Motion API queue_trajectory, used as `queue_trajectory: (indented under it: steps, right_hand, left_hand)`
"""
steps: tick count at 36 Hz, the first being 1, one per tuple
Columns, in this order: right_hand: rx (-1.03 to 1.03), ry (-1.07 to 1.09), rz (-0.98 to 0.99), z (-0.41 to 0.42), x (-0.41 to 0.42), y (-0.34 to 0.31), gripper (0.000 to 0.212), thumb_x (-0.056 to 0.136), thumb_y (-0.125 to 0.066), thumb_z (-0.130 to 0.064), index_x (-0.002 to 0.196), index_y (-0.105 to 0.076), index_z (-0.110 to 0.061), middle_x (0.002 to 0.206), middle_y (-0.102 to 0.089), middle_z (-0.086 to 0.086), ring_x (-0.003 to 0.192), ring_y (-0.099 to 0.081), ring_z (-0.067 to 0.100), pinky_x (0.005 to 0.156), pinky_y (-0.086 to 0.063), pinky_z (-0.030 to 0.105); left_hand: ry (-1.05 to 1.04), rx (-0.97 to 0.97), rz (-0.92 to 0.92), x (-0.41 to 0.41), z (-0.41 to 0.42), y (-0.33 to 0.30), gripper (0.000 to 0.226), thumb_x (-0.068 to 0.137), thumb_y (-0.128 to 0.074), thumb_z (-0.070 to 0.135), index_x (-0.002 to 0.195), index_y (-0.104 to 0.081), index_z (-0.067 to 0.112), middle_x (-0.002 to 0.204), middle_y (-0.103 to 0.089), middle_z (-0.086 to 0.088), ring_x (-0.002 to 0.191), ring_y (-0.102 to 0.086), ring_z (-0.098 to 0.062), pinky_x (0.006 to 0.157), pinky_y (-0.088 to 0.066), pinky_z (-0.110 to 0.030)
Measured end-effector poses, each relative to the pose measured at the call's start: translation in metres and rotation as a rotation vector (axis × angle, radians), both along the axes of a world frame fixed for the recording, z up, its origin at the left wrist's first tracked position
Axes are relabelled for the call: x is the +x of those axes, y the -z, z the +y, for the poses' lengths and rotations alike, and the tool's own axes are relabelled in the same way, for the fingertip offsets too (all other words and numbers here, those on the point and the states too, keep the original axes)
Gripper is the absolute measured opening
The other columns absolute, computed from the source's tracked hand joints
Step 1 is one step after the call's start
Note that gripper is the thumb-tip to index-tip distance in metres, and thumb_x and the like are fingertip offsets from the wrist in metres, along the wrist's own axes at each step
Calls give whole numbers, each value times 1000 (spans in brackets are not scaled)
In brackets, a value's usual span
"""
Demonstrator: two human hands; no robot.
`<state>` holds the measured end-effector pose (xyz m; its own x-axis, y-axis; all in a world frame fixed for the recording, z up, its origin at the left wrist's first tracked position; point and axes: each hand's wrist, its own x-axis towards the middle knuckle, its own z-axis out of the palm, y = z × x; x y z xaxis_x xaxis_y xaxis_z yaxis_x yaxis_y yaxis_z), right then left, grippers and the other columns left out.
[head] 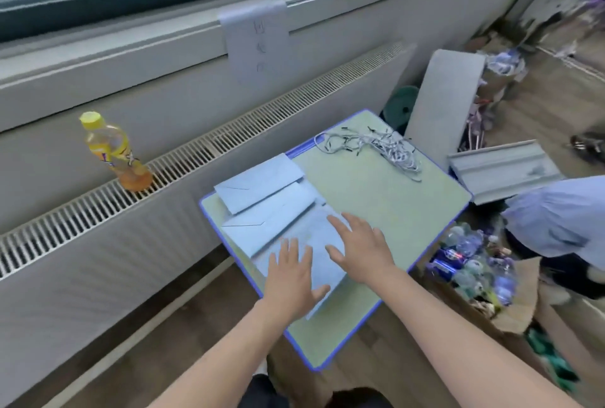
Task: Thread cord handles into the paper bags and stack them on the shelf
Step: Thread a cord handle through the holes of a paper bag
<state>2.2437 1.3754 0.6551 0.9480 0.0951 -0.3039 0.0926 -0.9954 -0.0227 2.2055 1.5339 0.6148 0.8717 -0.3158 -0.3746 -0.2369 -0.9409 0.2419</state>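
Hands [289,280] [361,249] press flat on the nearest paper bag [314,237].

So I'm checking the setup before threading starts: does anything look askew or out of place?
The cord handles lie in a tangled heap at the table's far corner. The paper bags are fanned unevenly, not squared. Both hands, left and right, rest flat on the nearest bag.
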Motion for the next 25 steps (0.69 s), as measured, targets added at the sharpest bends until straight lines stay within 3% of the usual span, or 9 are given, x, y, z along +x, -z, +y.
queue_trajectory:
  steps: [3, 7, 12, 16, 18, 20, 22, 25]
  right_hand:
    - [34, -20, 17, -24, 7, 12, 63, 97, -42, -50, 154, -18, -34, 159, -20, -1, 145, -22, 19, 110, -28, 41]
    - [114, -64, 10, -58, 14, 30, 58, 99, -42, -46, 152, -25, -33, 157, -27, 0, 143, -25, 19, 109, -28, 39]
    - [218, -177, 50, -91, 24, 46, 55, 100, -39, -44, 152, -24, -34, 156, -27, -1, 143, -25, 19, 110, -25, 38]
    - [295, -289, 62, -111, 30, 46, 54, 100, -40, -42, 152, -26, -34, 156, -29, -1, 143, -26, 18, 110, -24, 37]
    - [350, -321, 52, -120, 31, 42, 53, 100, -41, -41, 151, -30, -33, 155, -32, 0, 142, -29, 19, 110, -25, 37]
    - [427, -321, 47, -127, 34, 37, 51, 100, -43, -39, 149, -34, -31, 152, -36, 2, 140, -33, 21, 109, -29, 38]
    - [493, -340, 36, -130, 39, 31, 51, 98, -42, -40, 148, -36, -29, 149, -40, 2, 135, -39, 23, 105, -34, 38]
    - [616, -319, 85, -128, 46, 20, 54, 99, -46, -37, 149, -32, -25, 143, -43, 0, 129, -43, 21, 100, -39, 36]
  left_hand:
    - [-55, 31, 40, 0, -26, 16, 91, 87, -48, 67, 152, -13, 14, 160, -3, -17, 148, -1, -36, 114, -17, -48]
    - [-143, 121, 110, 3, -51, 28, 96, 86, -57, 62, 153, -5, 17, 160, 6, -17, 147, 7, -41, 115, -17, -55]
    - [-190, 175, 133, 5, -63, 31, 84, 90, -58, 51, 151, -13, 15, 160, 1, -17, 147, 5, -39, 112, -26, -50]
    - [-226, 156, 202, 2, -67, 13, 52, 98, -50, 38, 141, -33, 12, 157, -12, -16, 143, -21, -33, 101, -41, -43]
    - [-271, 112, 204, -2, -73, -1, 35, 102, -41, 29, 133, -40, 13, 143, -35, -12, 130, -41, -31, 96, -43, -42]
    - [-343, 65, 138, -8, -80, -11, 36, 102, -37, 23, 137, -43, 15, 132, -50, -7, 121, -50, -28, 94, -44, -39]
    - [-428, 27, 31, -13, -88, -20, 43, 102, -37, 22, 145, -41, 20, 137, -55, -2, 122, -53, -26, 95, -44, -37]
    - [-523, -49, -154, -14, -106, -36, 39, 100, -40, 20, 136, -53, 16, 125, -64, -7, 111, -61, -30, 87, -50, -41]
